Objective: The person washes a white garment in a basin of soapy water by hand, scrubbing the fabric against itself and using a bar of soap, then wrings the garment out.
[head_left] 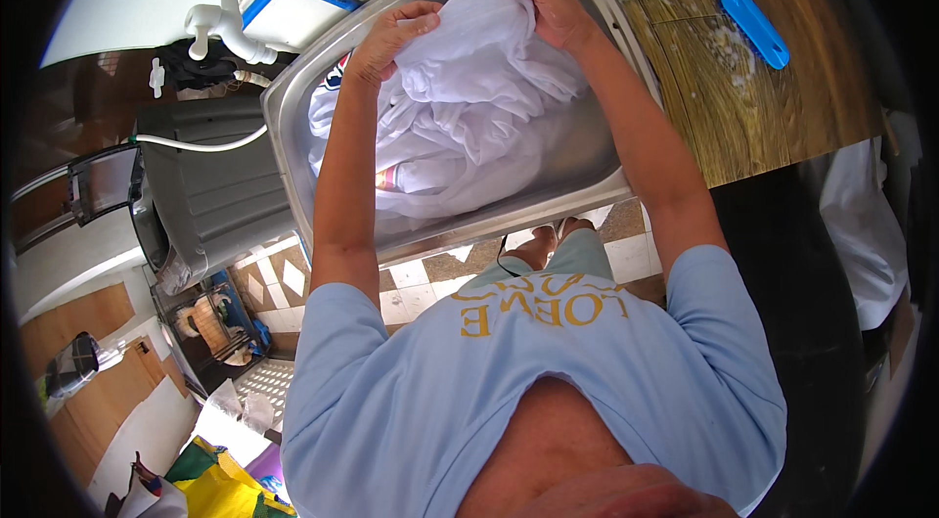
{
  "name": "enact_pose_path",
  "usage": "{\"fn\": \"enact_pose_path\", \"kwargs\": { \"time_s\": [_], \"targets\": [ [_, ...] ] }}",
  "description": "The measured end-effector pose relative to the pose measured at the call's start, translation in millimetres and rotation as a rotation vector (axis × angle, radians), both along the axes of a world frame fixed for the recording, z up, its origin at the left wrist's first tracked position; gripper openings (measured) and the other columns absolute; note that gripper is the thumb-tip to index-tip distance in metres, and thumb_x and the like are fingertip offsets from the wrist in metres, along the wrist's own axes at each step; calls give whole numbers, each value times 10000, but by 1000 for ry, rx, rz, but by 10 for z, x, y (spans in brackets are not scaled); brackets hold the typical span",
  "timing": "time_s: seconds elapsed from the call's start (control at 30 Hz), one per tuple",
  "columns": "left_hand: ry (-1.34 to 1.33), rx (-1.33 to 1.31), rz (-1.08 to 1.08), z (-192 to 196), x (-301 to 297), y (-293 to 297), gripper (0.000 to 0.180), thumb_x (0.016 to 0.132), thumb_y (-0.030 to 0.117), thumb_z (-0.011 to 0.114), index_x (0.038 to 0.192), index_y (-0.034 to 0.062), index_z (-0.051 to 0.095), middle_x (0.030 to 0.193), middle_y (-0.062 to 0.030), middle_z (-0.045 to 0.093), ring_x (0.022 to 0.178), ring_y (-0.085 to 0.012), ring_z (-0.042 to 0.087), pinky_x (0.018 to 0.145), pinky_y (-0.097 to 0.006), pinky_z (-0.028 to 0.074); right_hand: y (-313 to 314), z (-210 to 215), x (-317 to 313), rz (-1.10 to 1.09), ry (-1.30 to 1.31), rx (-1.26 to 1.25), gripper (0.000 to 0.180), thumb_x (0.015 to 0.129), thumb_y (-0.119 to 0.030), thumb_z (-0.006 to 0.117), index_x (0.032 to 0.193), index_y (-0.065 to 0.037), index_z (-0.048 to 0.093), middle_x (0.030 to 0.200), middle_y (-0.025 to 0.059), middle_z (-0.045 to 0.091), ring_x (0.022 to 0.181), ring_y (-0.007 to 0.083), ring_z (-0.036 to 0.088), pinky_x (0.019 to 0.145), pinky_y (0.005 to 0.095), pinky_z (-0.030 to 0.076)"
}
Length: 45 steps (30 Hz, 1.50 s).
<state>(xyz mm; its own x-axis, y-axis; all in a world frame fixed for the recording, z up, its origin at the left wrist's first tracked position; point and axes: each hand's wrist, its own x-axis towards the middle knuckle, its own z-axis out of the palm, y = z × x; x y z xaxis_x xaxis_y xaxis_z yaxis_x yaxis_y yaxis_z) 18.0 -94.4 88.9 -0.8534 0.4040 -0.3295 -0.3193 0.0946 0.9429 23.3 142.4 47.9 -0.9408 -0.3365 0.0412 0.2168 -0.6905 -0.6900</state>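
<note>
Our left hand (383,41) and right hand (554,5) pinch a white cloth (469,26), its held edge rising rightward. We lose its long axis and lower end among folds.

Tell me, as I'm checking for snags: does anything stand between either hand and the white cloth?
Nothing visible does: the left hand and right hand both hold the cloth directly, with more white fabric bunched in the sink.
</note>
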Motion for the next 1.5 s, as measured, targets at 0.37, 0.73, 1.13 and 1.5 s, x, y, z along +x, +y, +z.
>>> {"fn": "enact_pose_path", "kwargs": {
  "time_s": [0.37, 0.73, 1.13, 1.5],
  "targets": [
    [-5, 197, -34, -173, -38, 125, 267, 746, 108, 712, 990, 58, 619, 868, -3, 632, 770, -94, 595, 726, -251, 486, 68, -24, -39, 36, 47, 28, 127, 913, -196, 523, 902, -74, 554, 1035, 59, 612, 908, 116, 565, 830, 270, 461],
    [-138, 283, 59, -144, 136, 258, 283, 764, 114, 686, 1032, 38, 636, 913, -36, 659, 793, -130, 624, 741, -267, 502, 19, -105, -91, 22, 19, 25, 156, 916, -210, 519, 916, -64, 576, 1009, 57, 619, 897, 117, 573, 812, 271, 469],
    [-95, 626, 484, 129, 286, 978, 270, 851, 173, 606, 1068, 15, 577, 951, -76, 635, 829, -190, 629, 752, -341, 517, -170, -204, 281, -209, -367, 56, 321, 905, -390, 501, 1013, -92, 554, 893, 31, 581, 793, 134, 549, 740, 280, 447],
    [1088, -588, 160, -153, 204, 2549, 186, 803, 104, 543, 948, 25, 628, 883, -198, 631, 741, -340, 618, 659, -415, 485, 57, -241, 400, -148, -244, -551, 492, 946, -430, 364, 1234, -45, 471, 1186, 145, 544, 1053, 258, 557, 932, 392, 447]
  ]
}}
